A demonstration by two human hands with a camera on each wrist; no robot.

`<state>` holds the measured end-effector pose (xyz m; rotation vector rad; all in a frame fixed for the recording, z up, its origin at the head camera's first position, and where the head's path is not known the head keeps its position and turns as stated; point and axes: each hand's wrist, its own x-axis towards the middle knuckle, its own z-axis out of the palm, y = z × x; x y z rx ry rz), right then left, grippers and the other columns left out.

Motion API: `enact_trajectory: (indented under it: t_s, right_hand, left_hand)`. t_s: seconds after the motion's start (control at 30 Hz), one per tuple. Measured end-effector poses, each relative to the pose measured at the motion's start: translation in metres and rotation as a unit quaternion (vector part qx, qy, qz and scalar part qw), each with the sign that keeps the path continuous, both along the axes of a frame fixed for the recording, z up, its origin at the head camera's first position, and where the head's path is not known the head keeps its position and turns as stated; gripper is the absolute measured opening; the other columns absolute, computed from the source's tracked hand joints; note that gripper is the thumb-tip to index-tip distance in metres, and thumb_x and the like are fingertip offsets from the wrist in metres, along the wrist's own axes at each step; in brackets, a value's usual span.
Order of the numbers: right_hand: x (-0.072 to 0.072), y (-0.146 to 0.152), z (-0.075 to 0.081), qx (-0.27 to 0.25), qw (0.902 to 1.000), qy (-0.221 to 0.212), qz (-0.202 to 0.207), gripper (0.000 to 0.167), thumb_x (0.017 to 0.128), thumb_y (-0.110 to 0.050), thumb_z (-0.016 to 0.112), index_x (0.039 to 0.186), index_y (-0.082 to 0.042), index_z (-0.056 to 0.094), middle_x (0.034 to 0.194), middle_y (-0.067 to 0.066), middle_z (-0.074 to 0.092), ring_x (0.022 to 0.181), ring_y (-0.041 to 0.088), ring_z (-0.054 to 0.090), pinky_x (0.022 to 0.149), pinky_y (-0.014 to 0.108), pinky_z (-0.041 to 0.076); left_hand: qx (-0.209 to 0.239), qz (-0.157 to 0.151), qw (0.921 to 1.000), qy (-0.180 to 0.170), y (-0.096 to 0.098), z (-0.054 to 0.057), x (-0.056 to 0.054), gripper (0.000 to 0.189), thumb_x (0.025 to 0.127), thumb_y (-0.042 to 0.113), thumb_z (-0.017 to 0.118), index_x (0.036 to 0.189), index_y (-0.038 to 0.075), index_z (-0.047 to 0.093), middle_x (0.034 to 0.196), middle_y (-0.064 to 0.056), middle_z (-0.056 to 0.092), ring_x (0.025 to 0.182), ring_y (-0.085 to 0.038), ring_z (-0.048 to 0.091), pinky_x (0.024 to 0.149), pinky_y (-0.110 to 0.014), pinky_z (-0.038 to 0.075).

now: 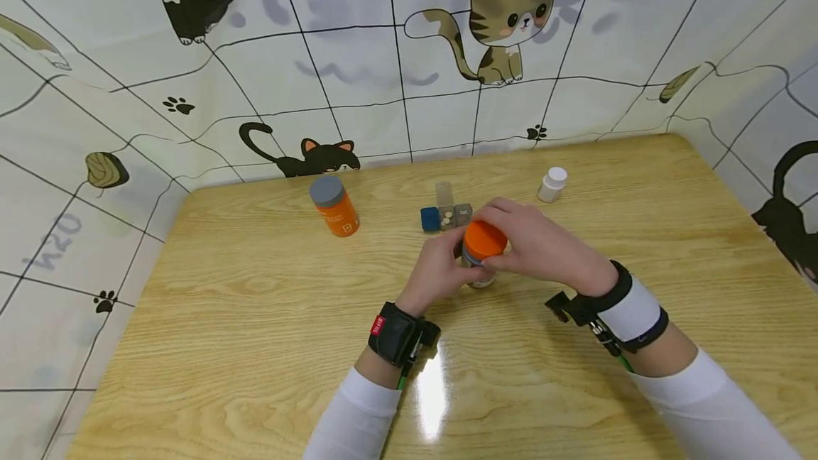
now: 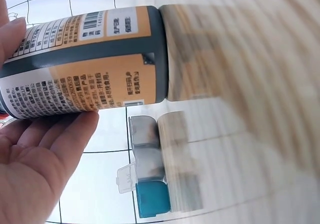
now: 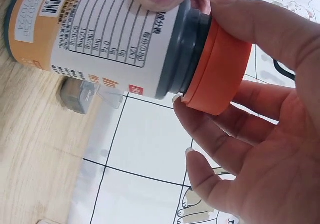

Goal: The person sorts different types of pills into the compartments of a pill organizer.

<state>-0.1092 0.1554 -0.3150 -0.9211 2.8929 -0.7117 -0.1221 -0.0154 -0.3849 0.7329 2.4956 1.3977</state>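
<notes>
A dark grey supplement bottle with a white and orange printed label stands on the wooden table. My left hand grips its upper body, thumb on one side and fingers round the other. Over its mouth is an orange cap, which my right hand holds between thumb and fingers. Some of the grey neck shows below the cap in the right wrist view. Just behind the bottle lies a small pill organizer with blue and grey compartments. Its middle lid stands up, and pale pills are inside.
An orange bottle with a grey lid stands at the back left of the table. To the back right is a small white bottle. A cat-printed curtain hangs behind the table and along its sides.
</notes>
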Motion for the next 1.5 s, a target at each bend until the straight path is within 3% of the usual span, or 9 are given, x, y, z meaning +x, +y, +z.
enact_trajectory:
  t_s: [0.37,0.63,0.8,1.03,1.17,1.27,1.37,1.43,1.5]
  right_hand:
    - [-0.002,-0.001,0.002,0.009,0.9996,-0.023,0.008,0.05,0.073,-0.01,0.076,0.118,0.0,0.059,0.111,0.014,0.057,0.09,0.024,0.059,0.08,0.038,0.052]
    - [0.001,-0.002,0.001,0.016,0.9994,-0.029,-0.013,0.051,0.073,-0.012,0.077,0.119,0.001,0.059,0.11,0.015,0.056,0.09,0.024,0.058,0.08,0.038,0.052]
    - [0.006,-0.011,-0.001,0.027,0.9968,-0.025,-0.072,0.048,0.074,-0.02,0.076,0.112,0.005,0.06,0.1,0.015,0.054,0.082,0.023,0.053,0.074,0.035,0.05]
    - [0.014,-0.022,-0.017,0.016,0.9839,0.031,-0.175,0.059,0.071,-0.041,0.077,0.091,0.009,0.054,0.082,0.016,0.049,0.067,0.022,0.048,0.061,0.032,0.047]
    - [0.015,-0.018,-0.02,-0.01,0.9812,0.002,-0.193,0.064,0.07,-0.046,0.076,0.095,0.008,0.052,0.088,0.018,0.05,0.07,0.024,0.05,0.063,0.034,0.048]
    - [0.012,-0.006,-0.018,-0.046,0.9831,-0.052,-0.169,0.07,0.073,-0.043,0.075,0.115,0.007,0.05,0.105,0.02,0.052,0.087,0.03,0.054,0.075,0.041,0.049]
    - [0.004,0.015,-0.02,-0.134,0.9781,-0.121,-0.103,0.074,0.08,-0.03,0.071,0.137,0.002,0.037,0.13,0.02,0.046,0.116,0.035,0.047,0.097,0.05,0.041]
    - [-0.003,0.028,-0.025,-0.201,0.963,-0.174,-0.041,0.073,0.084,-0.019,0.067,0.143,-0.001,0.028,0.141,0.019,0.039,0.13,0.034,0.037,0.107,0.046,0.033]
    - [-0.012,0.039,-0.034,-0.265,0.9353,-0.233,0.027,0.071,0.087,-0.009,0.062,0.146,-0.003,0.023,0.148,0.018,0.032,0.136,0.028,0.033,0.11,0.035,0.031]
  left_hand:
    - [0.0,0.004,1.0,-0.006,-0.001,-0.001,-0.001,0.051,0.077,0.019,0.075,0.124,0.01,0.056,0.117,-0.003,0.063,0.107,-0.015,0.06,0.092,-0.023,0.047]
    - [-0.006,-0.001,0.9999,-0.012,-0.001,0.0,-0.002,0.051,0.078,0.018,0.074,0.125,0.01,0.055,0.118,-0.003,0.063,0.107,-0.014,0.059,0.092,-0.022,0.047]
    - [-0.008,0.006,0.9998,-0.014,0.0,0.0,-0.001,0.049,0.077,0.015,0.074,0.122,0.01,0.057,0.114,-0.003,0.064,0.102,-0.014,0.06,0.089,-0.021,0.048]
    - [-0.018,0.015,0.9996,-0.017,0.002,0.002,-0.001,0.049,0.075,0.014,0.076,0.12,0.011,0.059,0.11,-0.004,0.065,0.098,-0.014,0.062,0.083,-0.02,0.049]
    - [-0.027,0.015,0.9995,-0.009,0.003,0.002,-0.001,0.049,0.075,0.016,0.076,0.12,0.011,0.059,0.108,-0.003,0.066,0.093,-0.013,0.062,0.08,-0.02,0.049]
    - [-0.015,0.01,0.9998,-0.009,0.003,0.002,-0.001,0.048,0.076,0.017,0.075,0.12,0.011,0.059,0.109,-0.003,0.066,0.095,-0.014,0.061,0.082,-0.02,0.048]
    - [0.001,0.005,0.9999,-0.012,0.003,0.001,-0.001,0.049,0.076,0.019,0.076,0.121,0.012,0.058,0.112,-0.002,0.065,0.101,-0.013,0.061,0.087,-0.021,0.048]
    - [0.008,0.006,0.9998,-0.015,0.003,0.002,-0.001,0.051,0.074,0.02,0.077,0.121,0.013,0.058,0.112,-0.001,0.065,0.103,-0.013,0.061,0.089,-0.022,0.048]
    - [0.007,0.007,0.9998,-0.019,0.003,0.001,-0.001,0.052,0.073,0.02,0.078,0.121,0.014,0.058,0.114,0.0,0.064,0.106,-0.013,0.06,0.091,-0.023,0.047]
